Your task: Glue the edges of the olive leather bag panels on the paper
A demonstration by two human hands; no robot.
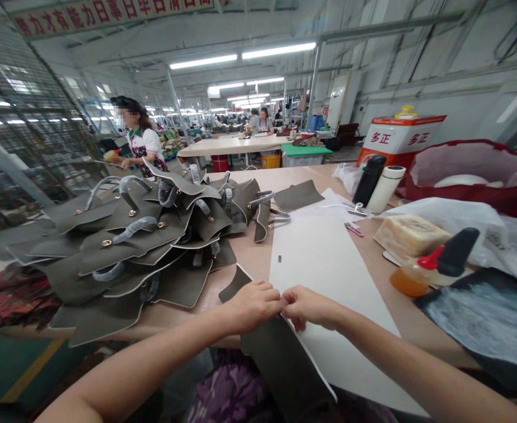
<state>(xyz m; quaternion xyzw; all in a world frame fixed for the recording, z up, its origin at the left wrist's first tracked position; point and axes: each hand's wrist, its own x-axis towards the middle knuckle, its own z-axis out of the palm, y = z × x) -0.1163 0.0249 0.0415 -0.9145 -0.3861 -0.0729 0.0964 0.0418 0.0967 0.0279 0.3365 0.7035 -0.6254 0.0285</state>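
A dark grey-green bag panel [285,364] with a pale edge lies across the table's front edge and hangs toward my lap. My left hand [256,304] is closed on its upper part, fingers curled over the edge. My right hand [309,305] meets it there, thumb and fingertips pinched at the same pale edge; anything tiny between them is hidden. Beneath and beyond my right hand spreads a white sheet [324,252], with a small dark rectangle [279,258] on it. To the left rises a heap of similar bag panels [121,258], several with wrapped handles and gold-coloured fittings.
Along the right are an orange-liquid bottle [410,283], a yellowish block [412,235], pink thread snips [354,230], a metal clip [358,209], a white flask [385,189], a black flask [368,179] and a smeared dark sheet [483,317]. A co-worker [146,141] stands beyond the heap.
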